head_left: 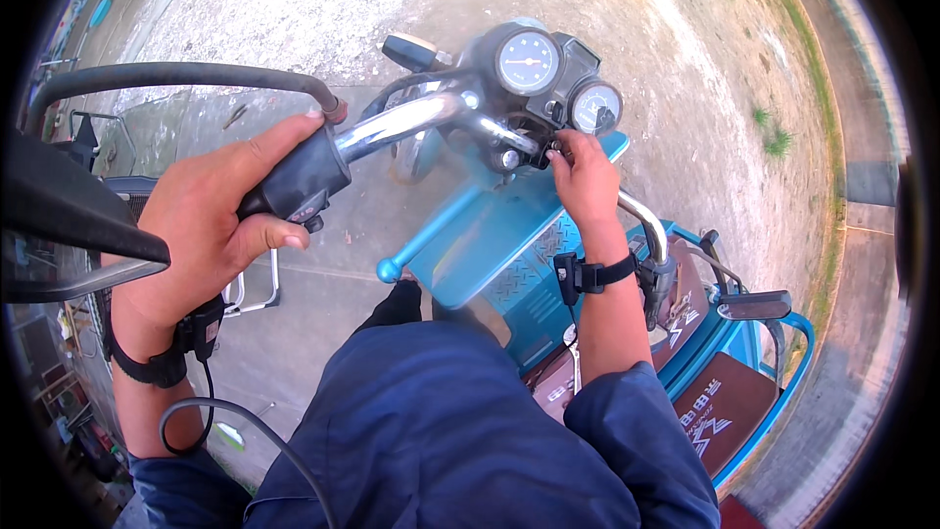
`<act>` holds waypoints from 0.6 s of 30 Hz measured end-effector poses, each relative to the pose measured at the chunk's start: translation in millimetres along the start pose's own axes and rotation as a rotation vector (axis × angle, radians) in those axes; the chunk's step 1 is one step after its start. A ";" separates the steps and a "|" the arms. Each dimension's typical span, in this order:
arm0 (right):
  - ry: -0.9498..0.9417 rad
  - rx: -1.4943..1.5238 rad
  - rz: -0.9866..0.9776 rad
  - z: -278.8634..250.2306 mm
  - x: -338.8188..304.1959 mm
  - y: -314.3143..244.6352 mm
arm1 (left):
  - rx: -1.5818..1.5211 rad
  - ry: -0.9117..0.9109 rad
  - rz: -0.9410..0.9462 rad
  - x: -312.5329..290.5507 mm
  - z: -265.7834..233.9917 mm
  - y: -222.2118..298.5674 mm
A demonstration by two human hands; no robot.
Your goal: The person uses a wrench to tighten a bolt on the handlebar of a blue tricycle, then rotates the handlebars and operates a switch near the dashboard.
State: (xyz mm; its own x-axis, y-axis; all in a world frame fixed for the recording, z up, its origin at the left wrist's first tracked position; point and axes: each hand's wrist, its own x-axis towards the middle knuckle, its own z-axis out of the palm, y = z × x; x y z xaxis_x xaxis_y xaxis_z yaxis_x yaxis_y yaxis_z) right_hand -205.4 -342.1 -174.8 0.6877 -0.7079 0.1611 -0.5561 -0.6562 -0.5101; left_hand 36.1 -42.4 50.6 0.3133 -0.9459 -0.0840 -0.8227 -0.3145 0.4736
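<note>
— Where do we have our left hand [211, 225]?

— Wrapped around the black grip [294, 186] at the left end of the handlebar [401, 122]. Our fingers curl under it and the thumb lies along the top, so that hand is closed on the grip. A black strap with a small device and a cable sits on that wrist.

— And our right hand [586, 181]?

— It reaches to the middle of the bike, just below the two round gauges [529, 62]. The fingertips [560, 152] are pinched together at a small part beside the steering column; we think it is the key slot, but the fingers hide it, so we cannot tell what exactly they hold. That wrist wears a black strap too.

— What lies around them?

— The chrome handlebar runs from the left grip up to the gauges, and its right arm passes under our right forearm. A thick black cable [186, 75] arcs over our left hand. A blue lever with a round knob [390, 270] slants down between our hands, over a blue ribbed panel [529, 274]. A mirror [752, 306] sticks out at the right, above the blue frame and brown panels of the vehicle. Our blue sleeves and lap fill the lower edge, and bare concrete ground [323, 0] spreads beyond the bike, with a grass strip far right.
</note>
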 end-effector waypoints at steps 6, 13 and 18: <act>-0.113 -0.130 0.146 -2.8 1.9 -7.9 | -0.011 -0.003 -0.013 -0.4 -0.9 2.2; -0.251 -0.231 0.235 0.0 8.6 -12.7 | -0.023 -0.021 -0.007 -0.3 -5.5 7.6; 0.064 -0.071 0.123 12.8 -5.5 3.6 | -0.033 -0.037 -0.018 3.9 -3.2 12.1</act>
State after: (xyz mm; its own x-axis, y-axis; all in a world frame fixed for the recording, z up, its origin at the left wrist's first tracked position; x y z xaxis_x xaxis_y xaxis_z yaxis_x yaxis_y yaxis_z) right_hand -205.2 -337.2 -188.3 0.5820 -0.7981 0.1559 -0.6674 -0.5784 -0.4691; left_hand 28.9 -49.6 58.7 0.3098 -0.9425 -0.1254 -0.8006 -0.3297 0.5003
